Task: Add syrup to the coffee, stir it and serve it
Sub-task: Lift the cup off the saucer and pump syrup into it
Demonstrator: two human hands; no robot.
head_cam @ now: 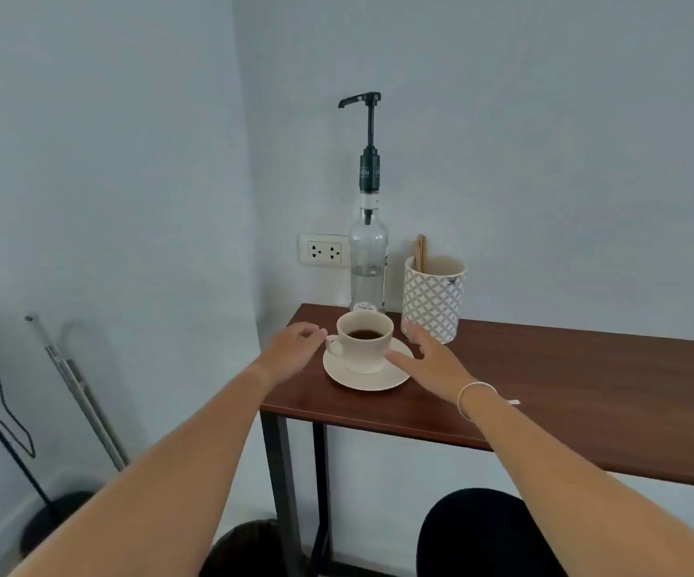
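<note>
A cream cup (364, 347) of dark coffee stands on a matching saucer (368, 378) at the left end of the brown table (565, 389). Right behind it is a clear glass syrup bottle (368, 264) with a tall black pump, its spout pointing left. My left hand (293, 354) hovers just left of the cup's handle, fingers loosely curled and holding nothing. My right hand (428, 358) is spread open at the cup's right side, over the saucer's edge, with its thumb near the cup wall.
A patterned white holder (432, 299) with wooden stir sticks (421, 251) stands right of the bottle. A wall socket (324, 250) is behind the bottle. A thin white strip (512, 402) lies on the table by my right wrist. Stands and poles lean at the left wall.
</note>
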